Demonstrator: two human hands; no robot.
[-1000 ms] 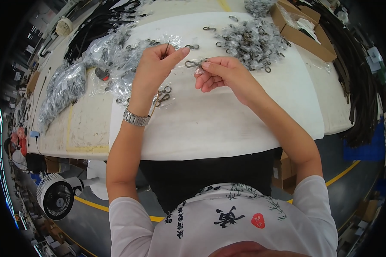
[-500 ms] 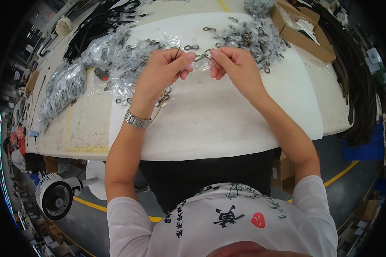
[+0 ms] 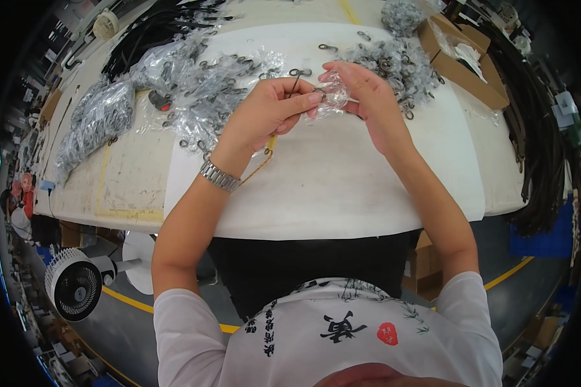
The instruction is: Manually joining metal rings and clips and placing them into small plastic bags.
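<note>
Small clear plastic bag [image 3: 332, 97], crumpled and glossy, held above the far middle of the white table [image 3: 342, 187], between the two hands and touching both. The left hand [image 3: 265, 113] pinches its near-left edge between thumb and forefinger; a thin dark metal hook part [image 3: 295, 77] stands up just behind those fingertips, though whether it is gripped with the bag cannot be told. The right hand [image 3: 368, 97] closes over the bag from the right, fingers curled onto its top, the thumb hidden beneath. A metal wristwatch [image 3: 218, 175] sits on the left wrist, with a thin yellowish cord [image 3: 265, 158] lying on the table just beside it. Left of the hands, a heap of clear plastic bags with dark metal rings [image 3: 200, 90] spreads across the table; farther left lies a second, longer mound of grey bagged parts [image 3: 93, 122]. Right of the hands, a loose pile of small metal clasps [image 3: 394, 61] lies near the right hand. Beyond it, at the far right corner, an open brown cardboard box [image 3: 465, 71] holds white paper. Dark straps [image 3: 536, 148] hang along the right table edge, and others lie at the far left. On the floor, lower left, a white fan [image 3: 74, 290] stands beside a yellow floor line [image 3: 129, 300].
</note>
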